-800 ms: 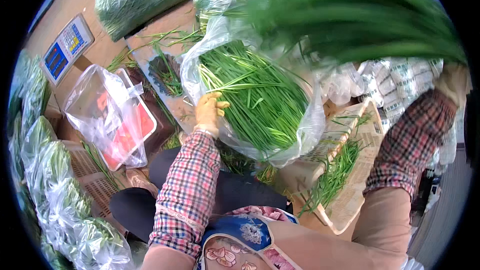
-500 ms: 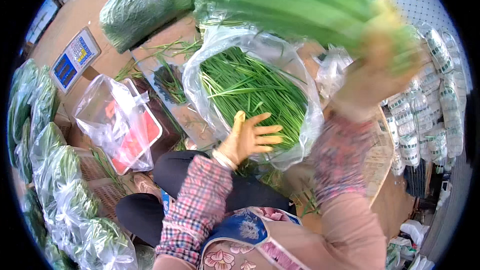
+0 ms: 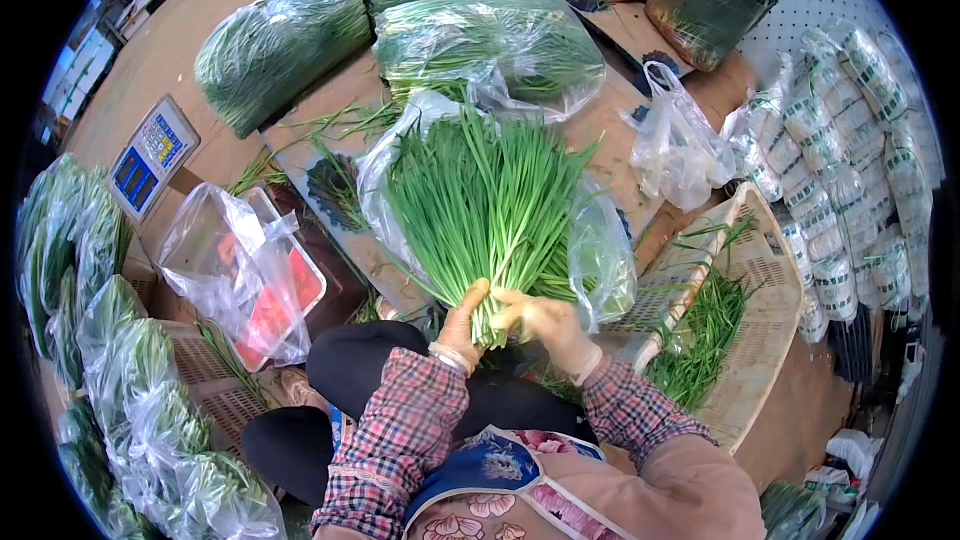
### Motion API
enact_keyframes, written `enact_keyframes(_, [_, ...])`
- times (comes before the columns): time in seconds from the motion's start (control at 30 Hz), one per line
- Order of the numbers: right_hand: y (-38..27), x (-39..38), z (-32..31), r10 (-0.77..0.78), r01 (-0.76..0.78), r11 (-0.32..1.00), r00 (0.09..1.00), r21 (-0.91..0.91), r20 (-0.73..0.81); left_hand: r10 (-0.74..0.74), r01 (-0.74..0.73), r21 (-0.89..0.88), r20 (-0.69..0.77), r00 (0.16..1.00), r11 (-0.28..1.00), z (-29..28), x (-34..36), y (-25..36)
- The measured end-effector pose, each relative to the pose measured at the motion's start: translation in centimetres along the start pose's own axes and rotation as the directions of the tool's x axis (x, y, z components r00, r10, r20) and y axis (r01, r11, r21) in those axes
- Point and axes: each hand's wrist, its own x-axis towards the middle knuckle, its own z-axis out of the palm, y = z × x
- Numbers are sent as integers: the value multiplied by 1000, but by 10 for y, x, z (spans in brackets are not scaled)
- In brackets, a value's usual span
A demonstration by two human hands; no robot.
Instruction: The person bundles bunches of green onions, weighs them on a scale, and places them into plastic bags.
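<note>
My left hand (image 3: 464,325), in a yellowish glove, grips the white stem ends of a bunch of green chives (image 3: 470,210). The leaves fan upward over an open clear plastic bag (image 3: 598,240) that holds more chives. My right hand (image 3: 545,328), also gloved, has its fingers curled at the same stem ends, touching the bunch on its right side. Part of the bag's contents is hidden under the fanned leaves.
Wrapped chive bundles (image 3: 280,50) lie behind and along the left (image 3: 140,390). A scale display (image 3: 153,158) and a tray with bags (image 3: 235,345) are left. At right are a plastic crate (image 3: 760,360), loose bags (image 3: 675,160) and packaged rolls (image 3: 840,200).
My right hand has swung the bunch down from the upper right to in front of me. My left hand, earlier open over the bag, has closed on the stem ends.
</note>
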Motion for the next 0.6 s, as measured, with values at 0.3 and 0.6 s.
enact_keyframes(0.3, [6, 33, -12, 378, -287, 923, 800, 256, -466, 216, -188, 422, -20, 976, 887, 1, -11, -8])
enact_keyframes(0.6, [96, 39, -38, 386, -91, 824, 813, 560, -436, 219, -217, 36, -236, 947, 976, -10, -7, 3])
